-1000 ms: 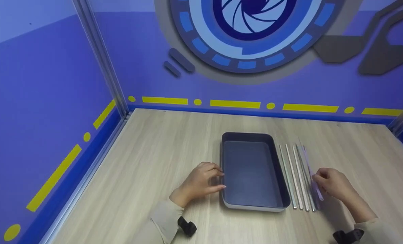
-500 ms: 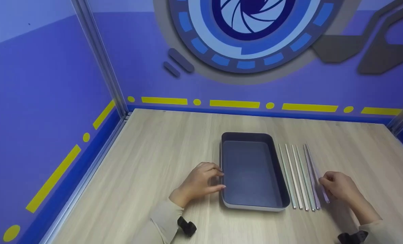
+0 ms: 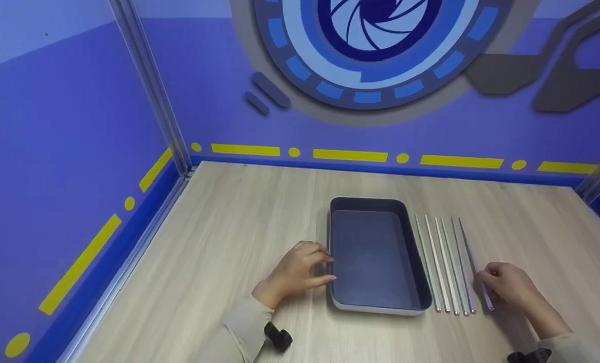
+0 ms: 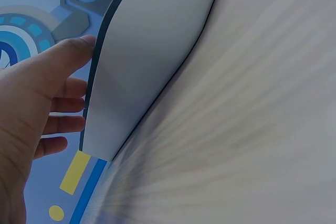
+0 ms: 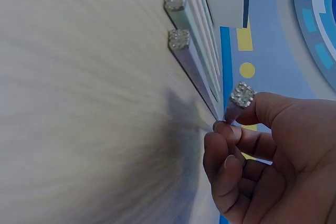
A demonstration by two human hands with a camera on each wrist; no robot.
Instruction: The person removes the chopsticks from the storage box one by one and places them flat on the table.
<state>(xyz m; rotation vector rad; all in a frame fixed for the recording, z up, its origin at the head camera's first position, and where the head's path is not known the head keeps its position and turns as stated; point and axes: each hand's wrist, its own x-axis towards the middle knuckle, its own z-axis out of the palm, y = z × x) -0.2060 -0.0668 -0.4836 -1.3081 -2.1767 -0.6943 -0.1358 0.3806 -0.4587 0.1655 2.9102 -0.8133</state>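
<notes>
My right hand [image 3: 509, 285] pinches a purple metal chopstick [image 3: 469, 249] between thumb and fingers near its thick end. In the right wrist view the glittery square end of this chopstick [image 5: 242, 95] stands up off the table, above the thumb. Another purple chopstick [image 3: 462, 262] lies just left of it, beside a row of several silvery and greenish chopsticks [image 3: 439, 262]. My left hand [image 3: 292, 275] rests at the left rim of a dark grey rectangular tray [image 3: 370, 257]. Seen from the left wrist, thumb and fingers, loosely extended, touch the rim of its pale outer wall [image 4: 142, 56].
The tray stands on a light wood table [image 3: 229, 227], immediately left of the chopstick row. Blue printed walls [image 3: 204, 96] with a metal corner post [image 3: 154, 85] border the table at the back and left. Dark straps [image 3: 278, 337] sit on the wrists.
My right hand has moved right and slightly toward me with the purple chopstick, widening its gap from the other purple one. The left hand and tray stay put.
</notes>
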